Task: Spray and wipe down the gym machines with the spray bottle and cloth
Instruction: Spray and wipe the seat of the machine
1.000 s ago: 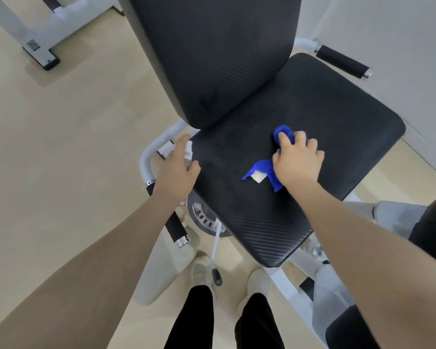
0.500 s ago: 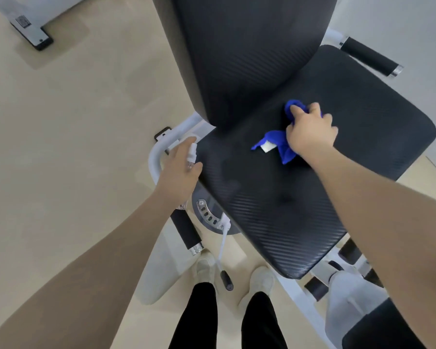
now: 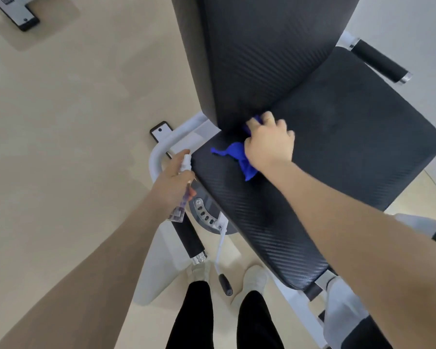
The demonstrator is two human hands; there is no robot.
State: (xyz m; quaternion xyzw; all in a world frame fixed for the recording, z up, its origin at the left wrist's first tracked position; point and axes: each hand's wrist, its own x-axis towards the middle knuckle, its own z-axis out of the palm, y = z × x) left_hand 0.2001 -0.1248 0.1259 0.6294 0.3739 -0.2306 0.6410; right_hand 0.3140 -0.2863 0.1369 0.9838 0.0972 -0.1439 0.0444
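Both arms reach forward and down over the gym machine; the right hand (image 3: pixel 268 144), knuckles up and fingers curled, presses a bunched blue cloth (image 3: pixel 239 156) onto the black seat pad (image 3: pixel 350 147) just where it meets the backrest (image 3: pixel 262 54); the left hand (image 3: pixel 173 181) grips a small clear spray bottle (image 3: pixel 183 195) beside the seat's left edge, nozzle pointing away, above a black handle (image 3: pixel 189 239).

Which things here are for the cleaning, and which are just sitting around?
For the cleaning:
- blue cloth, held by the right hand
- spray bottle, held by the left hand
- black seat pad
- backrest

Just there:
- other machine's foot
- black lever knob
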